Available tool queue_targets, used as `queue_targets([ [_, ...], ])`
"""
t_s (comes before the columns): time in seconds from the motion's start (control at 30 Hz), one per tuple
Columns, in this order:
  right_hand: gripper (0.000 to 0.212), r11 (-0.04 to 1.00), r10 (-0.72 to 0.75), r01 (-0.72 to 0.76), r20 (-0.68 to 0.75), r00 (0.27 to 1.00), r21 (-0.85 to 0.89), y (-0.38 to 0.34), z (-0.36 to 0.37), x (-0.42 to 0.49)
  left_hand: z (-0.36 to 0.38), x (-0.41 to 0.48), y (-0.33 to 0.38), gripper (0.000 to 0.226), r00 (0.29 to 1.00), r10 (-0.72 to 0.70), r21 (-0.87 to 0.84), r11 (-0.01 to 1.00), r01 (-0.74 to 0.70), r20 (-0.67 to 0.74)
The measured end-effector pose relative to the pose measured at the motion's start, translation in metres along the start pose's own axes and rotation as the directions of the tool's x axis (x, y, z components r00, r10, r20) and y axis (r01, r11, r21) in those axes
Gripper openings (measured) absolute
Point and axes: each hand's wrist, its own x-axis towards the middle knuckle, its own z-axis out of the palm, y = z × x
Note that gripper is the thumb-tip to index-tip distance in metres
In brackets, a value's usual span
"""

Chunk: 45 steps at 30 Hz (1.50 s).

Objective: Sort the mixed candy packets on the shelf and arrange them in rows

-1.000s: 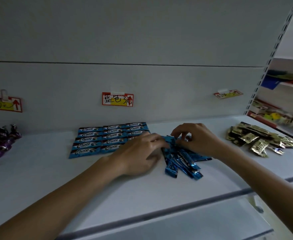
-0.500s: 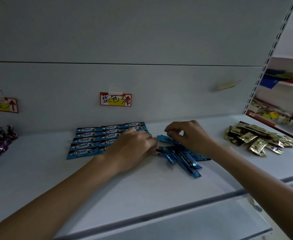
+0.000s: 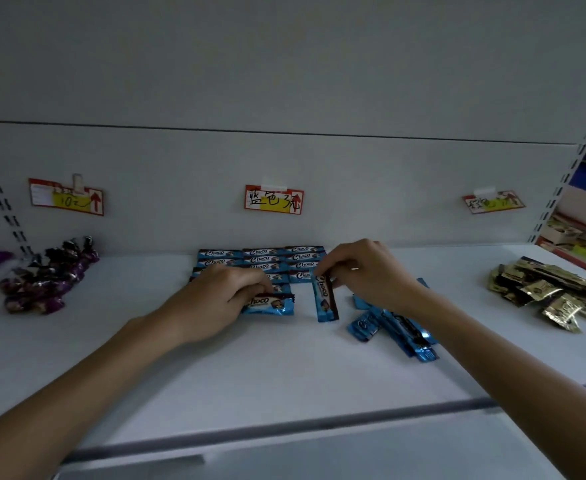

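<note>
Left grip (image 3: 222, 301) pinches one blue packet (image 3: 270, 304), lying flat and crosswise on the shelf (image 3: 284, 382) at the front edge of the blue rows (image 3: 263, 258) by the back wall. Right grip (image 3: 371, 271) pinches a second packet (image 3: 326, 301) by its top end. It runs lengthwise, just right of the first. Loose blue pile (image 3: 395, 329) sits under the right wrist. Purple pile (image 3: 45, 278) is far left and gold pile (image 3: 554, 296) far right, both well apart from the blue ones.

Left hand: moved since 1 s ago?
Yes. Against the arranged Choco rows, the left hand has shifted left, away from the loose blue pile, and now grips a packet at the rows' front edge.
</note>
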Motion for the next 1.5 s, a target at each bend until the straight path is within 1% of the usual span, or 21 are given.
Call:
queue_targets([
  [0.1,0.037,0.992,-0.03,0.035,0.052,0.998,-0.118,0.0,0.004,-0.004,-0.004,-0.012,-0.008,0.025,0.999,-0.043,0.051,0.998,0.041,0.025],
  [0.17,0.039,0.978,-0.06,0.067,0.041,0.997,-0.196,0.001,0.005,-0.005,-0.007,-0.019,-0.01,0.036,0.999,-0.047,0.113,0.993,0.045,0.013],
  [0.23,0.038,0.972,-0.096,0.096,0.01,0.995,-0.215,0.002,0.002,-0.007,-0.009,-0.023,-0.011,0.044,1.0,0.005,0.124,0.992,-0.002,-0.018],
  [0.3,0.035,0.971,-0.118,0.126,0.048,0.992,-0.204,0.001,-0.002,-0.01,-0.011,-0.025,-0.012,0.049,0.999,0.018,0.121,0.993,-0.014,-0.033],
  [0.37,0.032,0.962,-0.121,0.15,0.139,0.983,-0.228,0.001,-0.001,-0.013,-0.012,-0.026,-0.012,0.045,0.999,0.004,0.107,0.994,0.002,-0.048],
  [0.43,0.03,0.961,-0.101,0.143,0.182,0.978,-0.238,0.004,0.002,-0.014,-0.011,-0.025,-0.01,0.033,0.999,-0.006,0.088,0.996,0.01,-0.048],
  [0.5,0.022,0.967,-0.099,0.132,0.156,0.983,-0.218,0.007,0.004,-0.013,-0.01,-0.025,-0.008,0.026,0.999,-0.011,0.067,0.998,0.013,-0.033],
  [0.57,0.009,0.97,-0.092,0.115,0.118,0.989,-0.213,0.007,0.005,-0.013,-0.009,-0.025,-0.008,0.023,1.0,-0.004,0.054,0.999,0.004,-0.008],
  [0.6,0.007,0.97,-0.073,0.098,0.118,0.99,-0.224,0.006,0.006,-0.013,-0.009,-0.025,-0.008,0.022,1.0,-0.005,0.053,0.999,0.004,0.012],
  [0.67,0.023,0.945,0.001,0.044,0.135,0.991,-0.324,0.005,0.009,-0.013,-0.008,-0.026,-0.01,0.025,0.999,-0.018,0.059,0.998,0.015,0.052],
  [0.7,0.028,0.925,0.04,0.017,0.141,0.989,-0.381,0.004,0.01,-0.012,-0.008,-0.026,-0.012,0.026,0.998,-0.027,0.062,0.998,0.023,0.062],
  [0.73,0.028,0.916,0.065,-0.002,0.144,0.987,-0.402,0.002,0.01,-0.011,-0.008,-0.026,-0.013,0.027,0.997,-0.034,0.064,0.997,0.03,0.065],
  [0.87,0.013,0.936,0.075,-0.016,0.152,0.986,-0.352,0.004,0.008,-0.003,-0.016,-0.034,-0.021,0.032,0.998,-0.041,0.08,0.996,0.037,0.051],
  [0.97,0.015,0.947,0.053,-0.003,0.148,0.988,-0.32,0.008,0.009,0.0,-0.024,-0.043,-0.028,0.038,0.998,-0.06,0.075,0.996,0.057,0.033],
  [1.17,0.02,0.955,-0.019,0.065,0.162,0.987,-0.29,0.016,0.008,0.003,-0.041,-0.054,-0.041,0.034,0.997,-0.074,0.107,0.992,0.072,0.016],
  [1.33,0.013,0.959,-0.063,0.098,0.134,0.989,-0.268,0.019,0.012,0.007,-0.04,-0.055,-0.045,0.033,0.997,-0.082,0.113,0.99,0.082,-0.006],
  [1.5,0.009,0.95,-0.084,0.117,0.125,0.989,-0.29,0.018,0.017,0.01,-0.041,-0.055,-0.048,0.034,0.997,-0.071,0.107,0.992,0.072,-0.018],
])
